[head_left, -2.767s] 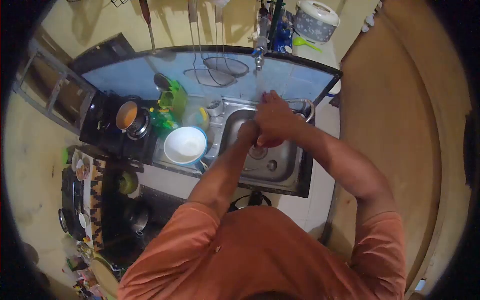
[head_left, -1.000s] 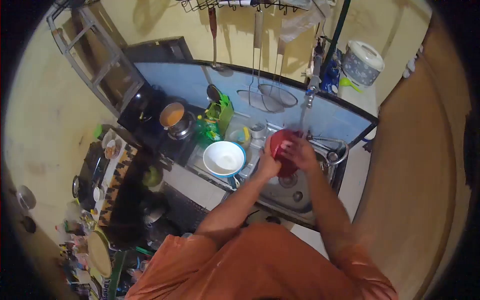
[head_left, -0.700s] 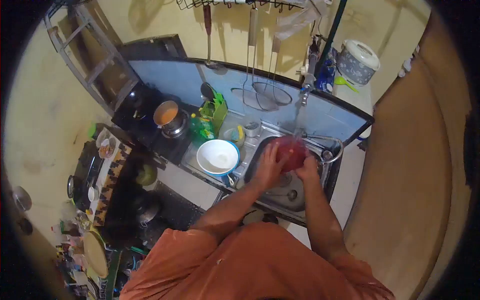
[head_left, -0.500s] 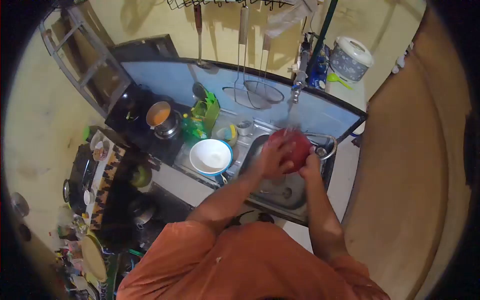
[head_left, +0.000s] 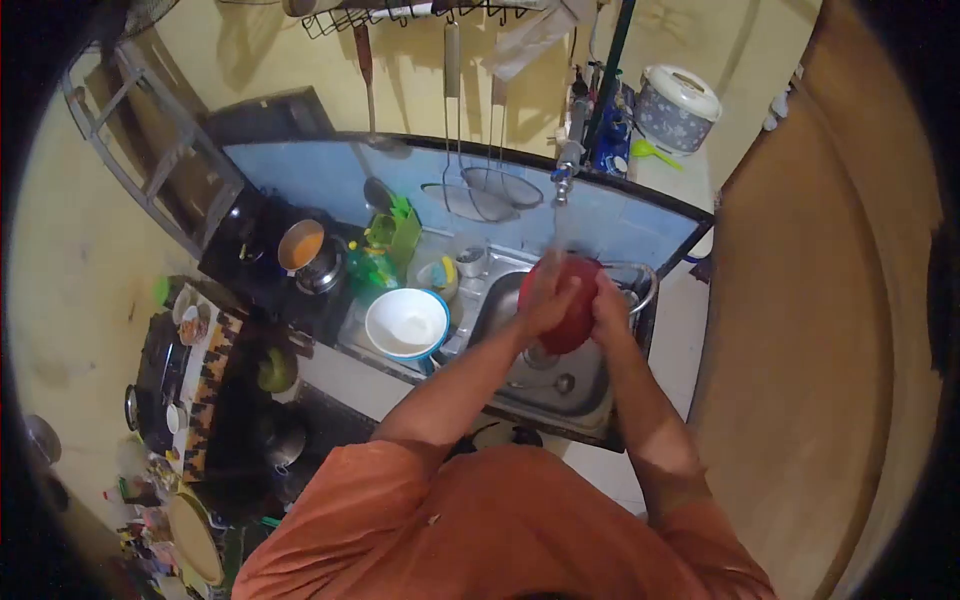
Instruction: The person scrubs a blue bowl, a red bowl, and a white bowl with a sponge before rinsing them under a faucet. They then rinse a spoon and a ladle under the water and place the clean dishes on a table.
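A round red bowl (head_left: 575, 318) is tilted up over the steel sink (head_left: 590, 403), under water running from the tap (head_left: 563, 183). My right hand (head_left: 608, 312) grips its right edge. My left hand (head_left: 548, 298) lies against its left side with fingers stretched out, slightly blurred, in the stream. Below the bowl, a ladle or large spoon (head_left: 563, 383) rests on the sink floor. Something shiny beside it, partly covered by the bowl, is hard to make out.
Left of the sink, a white bowl (head_left: 407, 323) sits on a blue-rimmed one. Beyond are a green caddy (head_left: 398, 232), a cup (head_left: 471, 262) and a pan with orange food (head_left: 301, 246) on the stove. Strainers (head_left: 480, 195) hang behind; a lidded pot (head_left: 679, 110) stands at right.
The red bowl has been turned more upright. My left hand has slid from its face toward its left edge, and my right hand is higher on the rim. The camera view has shifted slightly.
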Tool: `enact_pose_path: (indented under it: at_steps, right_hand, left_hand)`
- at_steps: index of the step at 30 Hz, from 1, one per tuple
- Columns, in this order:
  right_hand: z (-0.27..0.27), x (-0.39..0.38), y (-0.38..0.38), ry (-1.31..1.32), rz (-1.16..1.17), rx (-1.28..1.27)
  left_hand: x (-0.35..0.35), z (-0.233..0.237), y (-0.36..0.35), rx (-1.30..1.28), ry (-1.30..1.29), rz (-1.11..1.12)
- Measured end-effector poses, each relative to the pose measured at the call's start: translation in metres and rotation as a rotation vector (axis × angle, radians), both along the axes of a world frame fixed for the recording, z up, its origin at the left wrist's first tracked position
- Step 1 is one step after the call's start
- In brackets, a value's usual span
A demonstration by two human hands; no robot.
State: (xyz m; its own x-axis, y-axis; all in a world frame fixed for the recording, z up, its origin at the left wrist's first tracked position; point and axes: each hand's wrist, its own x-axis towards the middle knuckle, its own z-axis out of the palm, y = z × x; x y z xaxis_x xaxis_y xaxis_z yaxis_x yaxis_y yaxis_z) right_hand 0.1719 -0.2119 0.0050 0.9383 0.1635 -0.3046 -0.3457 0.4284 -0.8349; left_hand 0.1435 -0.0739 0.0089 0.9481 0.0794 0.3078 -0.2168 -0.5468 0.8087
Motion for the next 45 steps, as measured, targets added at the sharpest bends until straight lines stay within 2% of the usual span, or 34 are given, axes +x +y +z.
enact_pose_path:
  at_steps: [1,3,4,6,7,8,9,11,12,15,16,18,19,21,22,23,25,27,28,30,31,33,36,37,38,39,40,41,43,44,45]
  right_hand:
    - [0.017,-0.005,0.007,-0.003,-0.002,0.005]
    - [0.043,-0.016,0.023,-0.182,-0.035,-0.4]
    - [0.034,-0.009,0.026,-0.187,-0.037,-0.394]
    - [0.006,0.008,0.031,-0.09,-0.08,-0.331]
    - [0.006,0.01,0.03,-0.091,-0.083,-0.327]
    - [0.009,0.01,0.03,-0.036,-0.125,-0.215]
    - [0.012,0.009,0.03,0.021,-0.167,-0.103]
    - [0.02,0.01,0.023,0.029,-0.138,-0.072]
    - [0.021,0.009,0.02,0.038,-0.108,-0.049]
    - [-0.004,0.02,0.019,0.089,-0.094,-0.048]
    - [-0.002,0.02,0.019,0.107,-0.091,-0.049]
    - [0.006,0.021,0.023,0.121,0.161,0.05]
    - [0.012,0.023,0.026,0.127,0.151,0.057]
    - [0.024,0.026,0.032,0.09,0.457,0.085]
    - [0.031,0.026,0.036,0.093,0.45,0.089]
    - [0.039,0.027,0.041,0.058,0.491,0.03]
    - [0.042,0.038,0.047,0.019,0.534,-0.025]
    - [0.04,0.047,0.054,-0.023,0.718,-0.314]
    - [0.039,0.045,0.055,-0.025,0.723,-0.313]
    - [0.038,0.037,0.053,-0.516,0.757,-0.783]
    - [0.048,0.028,0.056,-0.521,0.762,-0.785]
    - [0.063,0.003,0.063,-1.011,1.016,-1.167]
    - [0.062,-0.027,0.058,-1.088,1.118,-1.175]
    - [0.059,-0.031,0.048,-1.219,0.998,-1.1]
    - [0.055,-0.025,0.043,-1.224,0.998,-1.1]
    - [0.047,-0.013,0.041,-0.982,1.107,-1.074]
    - [0.038,-0.002,0.037,-0.734,1.205,-1.037]
    - [0.025,0.011,0.03,-0.731,1.212,-1.036]
    - [0.009,0.04,0.022,-1.213,1.038,-1.428]
    - [0.001,0.049,0.03,-1.209,1.036,-1.428]
    - [0.001,0.054,0.043,-1.047,0.887,-1.482]
  left_hand:
    - [0.007,-0.009,0.008,-0.165,0.001,-0.022]
    - [0.026,-0.04,0.031,-0.322,0.005,-0.046]
    - [0.042,-0.062,0.046,-0.622,0.203,-0.157]
    - [0.044,-0.046,0.049,-0.914,0.403,-0.272]
    - [0.026,-0.002,0.038,-0.579,0.44,0.008]
    - [0.012,0.026,0.031,-0.235,0.462,0.28]
    - [0.006,0.03,0.024,-0.228,0.461,0.279]
    - [-0.005,0.026,0.004,0.352,0.039,0.306]
    - [-0.01,0.024,0.004,0.357,0.046,0.301]
    - [-0.014,0.018,0.003,0.103,-0.191,0.165]
    - [-0.015,0.018,0.013,-0.177,0.057,-0.008]
    - [-0.018,0.016,0.024,-0.449,0.325,-0.188]
    - [-0.019,0.022,0.026,-0.653,0.451,-0.159]
    - [-0.022,0.033,0.028,-0.776,0.562,-0.085]
    - [-0.024,0.039,0.028,-0.839,0.613,-0.042]
    - [-0.024,0.045,0.028,-0.9,0.665,0.052]
    - [-0.017,0.031,0.041,-0.918,0.699,0.046]
    - [-0.016,0.027,0.05,-0.971,0.739,0.054]
    - [-0.017,0.031,0.053,-0.995,0.748,0.061]
    - [-0.021,0.056,0.062,-1.03,0.848,0.05]
    - [-0.023,0.061,0.065,-1.039,0.891,0.042]
    - [-0.026,0.06,0.07,-1.044,0.952,0.056]
    - [-0.029,0.024,0.077,-1.072,0.963,0.1]
    - [-0.031,-0.001,0.08,-1.086,0.961,0.111]
    - [-0.034,-0.024,0.083,-1.1,0.959,0.121]
    - [-0.035,-0.054,0.087,-1.052,0.879,0.079]
    - [-0.049,-0.022,0.072,-1.072,0.808,0.113]
    - [-0.064,0.013,0.057,-1.089,0.736,0.145]
    - [-0.071,0.009,0.047,-1.021,0.748,0.118]
    - [-0.074,0.008,0.042,-0.945,0.761,0.084]
    - [-0.076,0.011,0.035,-0.94,0.763,0.08]
